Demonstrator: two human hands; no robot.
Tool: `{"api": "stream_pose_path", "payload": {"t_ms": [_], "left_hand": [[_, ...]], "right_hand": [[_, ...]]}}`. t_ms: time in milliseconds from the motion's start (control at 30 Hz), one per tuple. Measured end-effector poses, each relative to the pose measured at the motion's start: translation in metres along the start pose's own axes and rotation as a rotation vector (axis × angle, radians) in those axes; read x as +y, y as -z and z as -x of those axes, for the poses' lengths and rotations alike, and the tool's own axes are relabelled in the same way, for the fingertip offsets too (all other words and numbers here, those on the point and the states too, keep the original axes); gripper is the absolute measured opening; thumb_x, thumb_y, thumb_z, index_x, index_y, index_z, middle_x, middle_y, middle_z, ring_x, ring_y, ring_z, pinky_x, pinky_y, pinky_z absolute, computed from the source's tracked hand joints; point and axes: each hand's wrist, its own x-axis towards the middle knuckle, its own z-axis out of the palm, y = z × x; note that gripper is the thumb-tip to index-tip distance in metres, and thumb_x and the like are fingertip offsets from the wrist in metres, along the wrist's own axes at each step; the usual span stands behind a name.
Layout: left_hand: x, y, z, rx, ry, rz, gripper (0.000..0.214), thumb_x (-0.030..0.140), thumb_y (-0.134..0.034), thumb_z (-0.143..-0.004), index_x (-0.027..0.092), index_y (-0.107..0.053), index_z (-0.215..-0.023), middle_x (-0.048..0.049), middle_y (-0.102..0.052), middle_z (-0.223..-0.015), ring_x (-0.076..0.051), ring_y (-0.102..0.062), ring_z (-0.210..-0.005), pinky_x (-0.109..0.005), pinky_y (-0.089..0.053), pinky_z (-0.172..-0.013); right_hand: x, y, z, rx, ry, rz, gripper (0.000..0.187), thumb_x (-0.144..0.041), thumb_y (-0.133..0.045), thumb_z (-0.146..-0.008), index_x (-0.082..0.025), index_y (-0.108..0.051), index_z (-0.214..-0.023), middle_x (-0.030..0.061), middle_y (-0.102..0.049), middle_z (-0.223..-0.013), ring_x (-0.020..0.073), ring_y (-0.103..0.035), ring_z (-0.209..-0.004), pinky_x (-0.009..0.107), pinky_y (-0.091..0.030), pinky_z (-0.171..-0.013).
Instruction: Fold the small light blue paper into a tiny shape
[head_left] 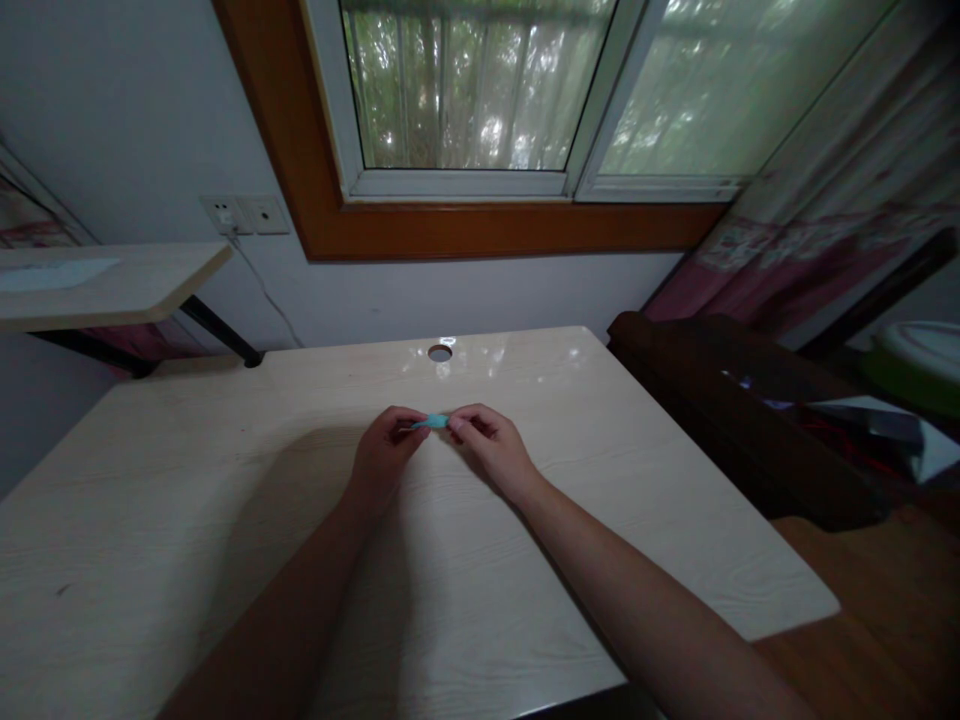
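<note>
Piece, small and teal, over tabletop: your left hand pinches one end, right hand other. Watch it: uneven tug could crease or tear it if flimsy; loosened pinch could drop it, perhaps toward round hole beyond.

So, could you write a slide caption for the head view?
Left grip and right grip hold a turquoise piece over a desk.
</note>
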Motion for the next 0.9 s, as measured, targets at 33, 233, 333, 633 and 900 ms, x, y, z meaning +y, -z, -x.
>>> {"api": "stream_pose_path", "payload": {"t_ms": [33,233,333,633,900], "left_hand": [[0.0005,-0.0004,0.0002,0.0,0.006,0.011,0.019,0.03,-0.077,-0.074,0.019,-0.067,-0.086,-0.001,-0.069,-0.084,-0.016,-0.066,-0.078,-0.028,-0.053,-0.076],[0.006,-0.0025,0.0022,-0.035,0.058,0.087,0.021,0.034,-0.075,-0.077,0.018,-0.067,-0.088,-0.0014,-0.069,-0.081,-0.015,-0.067,-0.074,-0.029,-0.055,-0.074],[0.0065,-0.0029,0.0022,-0.054,0.079,0.122,0.024,0.036,-0.076,-0.075,0.018,-0.067,-0.088,-0.0016,-0.069,-0.082,-0.015,-0.068,-0.072,-0.03,-0.056,-0.072],[0.0057,-0.0025,0.0009,-0.097,0.126,0.051,0.02,0.034,-0.075,-0.074,0.018,-0.071,-0.087,-0.0021,-0.073,-0.076,-0.017,-0.068,-0.07,-0.031,-0.056,-0.071],[0.0024,-0.0006,0.0005,-0.067,0.088,0.022,0.017,0.032,-0.073,-0.076,0.018,-0.07,-0.086,-0.0012,-0.07,-0.075,-0.015,-0.067,-0.068,-0.028,-0.055,-0.069]], "right_hand": [[0.0009,-0.0002,-0.0003,0.0,-0.007,0.0,0.022,-0.041,-0.07,-0.08,-0.019,-0.071,-0.085,0.0021,-0.068,-0.075,0.0159,-0.061,-0.07,0.028,-0.047,-0.068],[0.0004,-0.0004,-0.001,0.029,-0.02,-0.021,0.021,-0.039,-0.069,-0.081,-0.019,-0.07,-0.085,0.0018,-0.067,-0.073,0.0154,-0.06,-0.069,0.028,-0.047,-0.067],[-0.0018,0.0,-0.0011,0.044,-0.012,-0.025,0.021,-0.04,-0.069,-0.081,-0.02,-0.069,-0.084,0.0012,-0.066,-0.072,0.0156,-0.06,-0.068,0.029,-0.048,-0.067],[-0.0034,-0.0012,-0.0027,0.058,-0.007,-0.102,0.021,-0.04,-0.07,-0.08,-0.021,-0.068,-0.087,0.0006,-0.066,-0.073,0.0145,-0.059,-0.067,0.029,-0.048,-0.066],[0.0002,-0.0011,-0.0021,0.008,-0.016,-0.132,0.028,-0.034,-0.075,-0.075,-0.023,-0.068,-0.1,-0.0001,-0.066,-0.082,0.0134,-0.061,-0.072,0.027,-0.049,-0.069]]}}
